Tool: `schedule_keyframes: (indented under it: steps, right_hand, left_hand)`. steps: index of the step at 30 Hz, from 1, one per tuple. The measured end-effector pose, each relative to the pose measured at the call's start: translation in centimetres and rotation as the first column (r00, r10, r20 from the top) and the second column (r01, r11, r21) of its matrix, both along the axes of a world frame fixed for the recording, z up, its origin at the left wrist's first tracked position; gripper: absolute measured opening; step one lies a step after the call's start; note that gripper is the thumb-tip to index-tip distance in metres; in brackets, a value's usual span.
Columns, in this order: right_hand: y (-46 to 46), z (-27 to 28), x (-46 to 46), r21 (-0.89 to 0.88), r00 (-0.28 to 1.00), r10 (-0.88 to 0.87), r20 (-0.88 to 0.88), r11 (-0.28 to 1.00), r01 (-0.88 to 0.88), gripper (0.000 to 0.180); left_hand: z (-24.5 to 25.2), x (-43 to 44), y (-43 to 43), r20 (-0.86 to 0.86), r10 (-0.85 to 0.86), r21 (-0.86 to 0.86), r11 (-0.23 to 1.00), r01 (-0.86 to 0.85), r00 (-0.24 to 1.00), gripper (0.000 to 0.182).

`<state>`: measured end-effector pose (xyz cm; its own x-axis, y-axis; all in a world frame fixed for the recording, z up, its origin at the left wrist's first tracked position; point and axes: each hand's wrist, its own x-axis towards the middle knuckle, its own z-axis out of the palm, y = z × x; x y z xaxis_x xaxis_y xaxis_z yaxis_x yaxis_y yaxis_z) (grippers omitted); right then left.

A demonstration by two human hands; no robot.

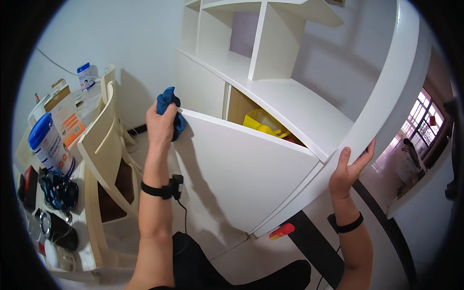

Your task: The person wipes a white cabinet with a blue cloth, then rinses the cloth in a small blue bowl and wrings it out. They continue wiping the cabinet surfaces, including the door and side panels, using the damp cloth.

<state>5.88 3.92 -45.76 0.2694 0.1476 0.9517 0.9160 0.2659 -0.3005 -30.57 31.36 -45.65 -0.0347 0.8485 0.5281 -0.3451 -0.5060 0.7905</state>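
A white cabinet door (pixel 250 174) stands swung out from the white cabinet (pixel 282 98). My left hand (pixel 159 121) grips a blue cloth (pixel 167 99) against the door's free upper corner, and the cloth drapes over both sides of that edge. My right hand (pixel 349 168) rests on the curved white side panel (pixel 384 83) at the cabinet's right end, thumb and fingers apart. Behind the door, a yellow bag (pixel 262 121) shows inside the compartment. The lower part of that compartment is hidden by the door.
On the left, cream chairs (pixel 105 145) stand by a table (pixel 88 232) crowded with a blue-lidded can (pixel 50 145), a cardboard box (pixel 65 116) and a black cylinder (pixel 58 230). A red and yellow can (pixel 282 231) lies on the floor by the cabinet base. Open shelves (pixel 253 40) rise above the countertop.
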Motion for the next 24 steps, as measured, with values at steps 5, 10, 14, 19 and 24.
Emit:
schedule_keyframes:
  steps: [5, 10, 14, 19, 24]
  right_hand:
    - [0.1, -0.2, 0.6, 0.041, 0.997, 0.056, 0.048, 0.997, -0.058, 0.079]
    - [-0.6, -0.5, 0.7, 0.031, 0.995, 0.081, 0.055, 0.996, -0.083, 0.079]
    - [-1.6, -0.7, 0.8, -0.010, 0.993, 0.069, 0.098, 0.998, -0.068, 0.081]
    - [-2.4, -0.8, 0.9, -0.046, 0.990, -0.009, 0.139, 0.999, 0.015, 0.083]
    - [-2.7, -1.1, 1.2, -0.079, 0.987, -0.013, 0.158, 0.997, 0.026, 0.082]
  left_hand:
    - [2.2, -3.0, -6.4, -0.511, 0.519, 0.394, 0.850, -0.350, 0.685, 0.020]
    - [3.0, -0.2, -12.5, -0.441, 0.821, 0.823, 0.531, -0.201, 0.363, 0.024]
    - [2.4, 6.1, -17.9, -0.507, 0.778, 0.830, 0.557, -0.034, 0.370, 0.038]
    - [2.1, 12.5, -21.6, -0.449, 0.778, 0.882, 0.465, 0.079, 0.440, 0.074]
    - [1.1, 10.1, -18.7, -0.452, 0.746, 0.882, 0.457, 0.118, 0.489, 0.080]
